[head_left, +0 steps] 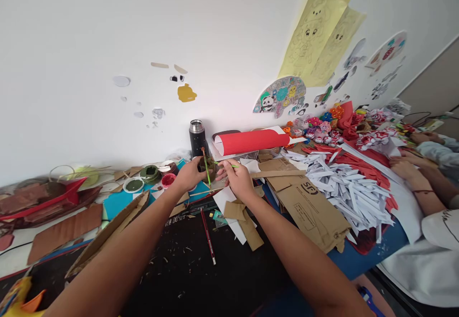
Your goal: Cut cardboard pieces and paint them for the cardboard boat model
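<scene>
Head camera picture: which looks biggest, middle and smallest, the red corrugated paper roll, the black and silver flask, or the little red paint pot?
1. Red corrugated paper roll, clearly largest.
2. Black and silver flask.
3. Little red paint pot, smallest.
All three sit about equally far from the camera, so the order seems safe.

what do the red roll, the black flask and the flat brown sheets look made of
Red roll: seemingly corrugated paper, matte, with fine ribs along its length. Black flask: likely metal, with a dark body and a shiny silver cap. Brown sheets: cardboard, dull tan, printed with black marks and creased at the folds.
</scene>
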Available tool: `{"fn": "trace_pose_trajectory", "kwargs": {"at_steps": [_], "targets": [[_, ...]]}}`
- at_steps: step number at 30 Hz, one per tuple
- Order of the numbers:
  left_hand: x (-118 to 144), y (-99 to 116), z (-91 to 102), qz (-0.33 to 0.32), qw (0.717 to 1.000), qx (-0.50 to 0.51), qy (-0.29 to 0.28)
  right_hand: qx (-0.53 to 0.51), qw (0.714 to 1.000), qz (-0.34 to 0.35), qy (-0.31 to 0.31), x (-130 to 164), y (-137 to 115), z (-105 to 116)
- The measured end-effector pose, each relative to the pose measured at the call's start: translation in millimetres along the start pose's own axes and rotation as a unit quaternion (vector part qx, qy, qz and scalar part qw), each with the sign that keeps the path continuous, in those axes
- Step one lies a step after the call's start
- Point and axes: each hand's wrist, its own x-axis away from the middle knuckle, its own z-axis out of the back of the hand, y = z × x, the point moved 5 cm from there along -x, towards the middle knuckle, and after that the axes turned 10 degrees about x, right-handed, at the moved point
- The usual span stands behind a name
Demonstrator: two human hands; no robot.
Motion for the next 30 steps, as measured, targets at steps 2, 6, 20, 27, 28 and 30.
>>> {"fn": "trace_pose_trajectory", "kwargs": {"at_steps": [2,6,20,27,28,30], "targets": [[0,-1,-0.5,0.000,1.000,0.004,0.001,-0.018,1.000,-0.004,0.006,-4,1,0],[0,-2,-1.0,0.001,1.000,0.011,0.004,-0.044,0.999,-0.009,0.013,-11,0,0],[-3,-4,-0.3,-0.022,0.999,0.032,0.006,0.028,0.997,0.018,-0.063,6,-6,15],[-2,-4,2.1,-0.031,0.999,0.025,0.008,0.054,0.994,0.021,-0.091,-2,-6,16],[-2,-4,2.2,-0.032,0.999,0.024,0.009,0.060,0.993,0.024,-0.094,-2,-6,16],[-2,-4,2.1,-0.032,0.999,0.022,0.009,0.069,0.992,0.026,-0.100,-2,-5,16]]}}
